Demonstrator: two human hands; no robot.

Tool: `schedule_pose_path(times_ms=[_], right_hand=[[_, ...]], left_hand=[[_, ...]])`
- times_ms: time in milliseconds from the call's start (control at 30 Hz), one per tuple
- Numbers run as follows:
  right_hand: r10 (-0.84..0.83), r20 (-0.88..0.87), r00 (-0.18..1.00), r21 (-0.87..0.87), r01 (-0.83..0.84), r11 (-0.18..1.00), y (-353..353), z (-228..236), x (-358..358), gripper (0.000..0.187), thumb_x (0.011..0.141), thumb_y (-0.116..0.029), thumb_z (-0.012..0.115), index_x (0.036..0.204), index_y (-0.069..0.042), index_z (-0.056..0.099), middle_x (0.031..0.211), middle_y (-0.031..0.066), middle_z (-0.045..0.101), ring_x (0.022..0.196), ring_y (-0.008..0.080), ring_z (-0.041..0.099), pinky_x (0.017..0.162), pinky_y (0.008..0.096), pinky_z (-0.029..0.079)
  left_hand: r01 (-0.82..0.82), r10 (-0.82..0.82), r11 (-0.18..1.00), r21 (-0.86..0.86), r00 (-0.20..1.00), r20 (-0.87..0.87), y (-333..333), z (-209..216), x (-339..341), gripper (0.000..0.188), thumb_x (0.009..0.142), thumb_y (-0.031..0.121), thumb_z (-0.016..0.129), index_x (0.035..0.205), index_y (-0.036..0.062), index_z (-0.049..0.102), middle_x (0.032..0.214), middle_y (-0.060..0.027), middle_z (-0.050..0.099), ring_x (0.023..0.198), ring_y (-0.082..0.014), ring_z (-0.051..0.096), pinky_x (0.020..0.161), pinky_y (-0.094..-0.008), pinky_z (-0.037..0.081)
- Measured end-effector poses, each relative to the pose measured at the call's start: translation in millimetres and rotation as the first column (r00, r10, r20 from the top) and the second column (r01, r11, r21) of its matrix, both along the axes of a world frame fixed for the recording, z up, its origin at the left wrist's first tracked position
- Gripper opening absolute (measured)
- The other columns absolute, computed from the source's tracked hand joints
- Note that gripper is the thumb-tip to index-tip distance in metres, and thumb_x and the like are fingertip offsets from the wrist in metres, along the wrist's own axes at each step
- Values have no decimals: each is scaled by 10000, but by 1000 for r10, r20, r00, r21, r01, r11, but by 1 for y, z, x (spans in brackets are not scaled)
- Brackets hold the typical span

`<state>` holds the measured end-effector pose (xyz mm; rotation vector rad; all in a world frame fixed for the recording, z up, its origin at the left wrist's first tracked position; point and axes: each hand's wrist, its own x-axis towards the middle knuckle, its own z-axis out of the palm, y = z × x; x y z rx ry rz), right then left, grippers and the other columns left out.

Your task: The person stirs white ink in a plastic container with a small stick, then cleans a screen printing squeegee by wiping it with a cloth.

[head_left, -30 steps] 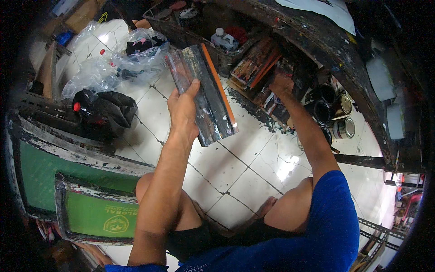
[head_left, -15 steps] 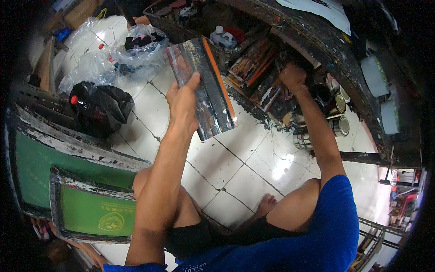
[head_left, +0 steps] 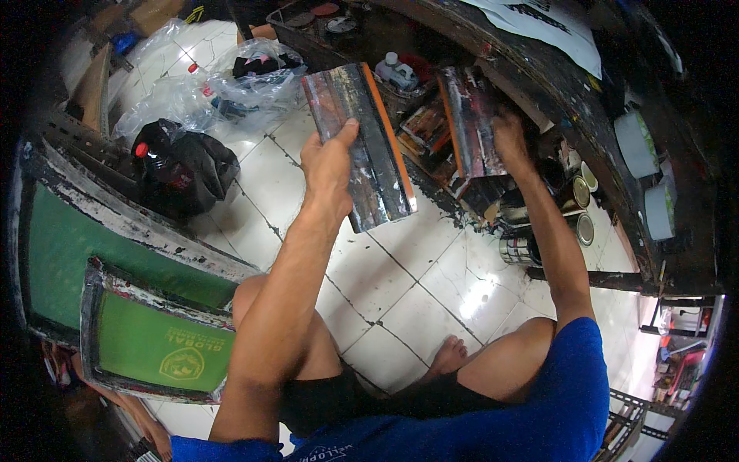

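My left hand [head_left: 329, 165] is closed around a wide, ink-stained screen-printing squeegee [head_left: 371, 146] with an orange blade along its right edge, thumb on its face. It is held above the tiled floor. Under the dark bench, my right hand [head_left: 509, 142] grips the right side of a second squeegee [head_left: 471, 127], also stained, its orange blade toward the left. The fingers of that hand are partly hidden and dim. Below and left of it more stained squeegees [head_left: 425, 127] lie in the low space under the bench.
Two green-mesh screen frames [head_left: 91, 308] lean at my left. A black bag [head_left: 188, 173] with a red-capped bottle and clear plastic bags [head_left: 173, 104] sit on the floor beyond. Paint cans [head_left: 517, 248] stand under the bench [head_left: 573, 100] at right. Another person's arm [head_left: 142, 416] shows lower left.
My right hand has lifted the second squeegee up from among the others under the bench. The left hand still holds its squeegee, which appears slightly farther right as the view shifts.
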<state>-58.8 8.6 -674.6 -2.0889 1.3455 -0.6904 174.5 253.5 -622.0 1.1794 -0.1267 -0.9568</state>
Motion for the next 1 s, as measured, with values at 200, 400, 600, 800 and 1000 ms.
schedule_pose_path(times_ms=[200,400,600,800,1000], right_hand=[[312,553,772,31,-393,919,68,35,46,428,882,-114,464,1246,81,576,983,98,655,876,146,578,812,293,475],[305,585,752,148,-468,871,102,54,62,447,885,-137,465,1270,78,540,1123,101,632,969,128,617,892,269,491],[346,521,780,99,-458,883,96,39,62,457,880,-123,451,1279,87,527,1116,117,637,965,132,624,889,268,498],[338,494,801,112,-445,889,96,40,64,435,895,-104,434,1276,82,527,1089,109,653,930,117,640,854,267,525],[277,712,646,136,-513,847,102,45,66,405,913,-100,430,1263,72,541,1086,98,651,910,105,645,837,252,534]], left_hand=[[-13,13,1000,-4,1000,2,2,3,1,284,924,150,669,1152,-12,620,1054,-108,669,935,-215,622,856,-370,482],[-30,32,998,-54,999,38,6,3,7,266,954,150,621,1167,-9,602,1026,-102,671,886,-217,658,802,-387,537],[-12,10,997,-81,1000,-22,6,9,5,325,935,151,640,1204,-23,589,1101,-129,662,980,-231,639,884,-383,498],[-29,29,999,-31,999,15,7,5,10,349,924,147,656,1220,-13,565,1125,-136,650,1006,-234,617,885,-386,489],[-105,100,994,1,943,317,4,0,3,507,917,63,640,1380,22,437,1257,-167,584,1088,-234,582,951,-367,453]])
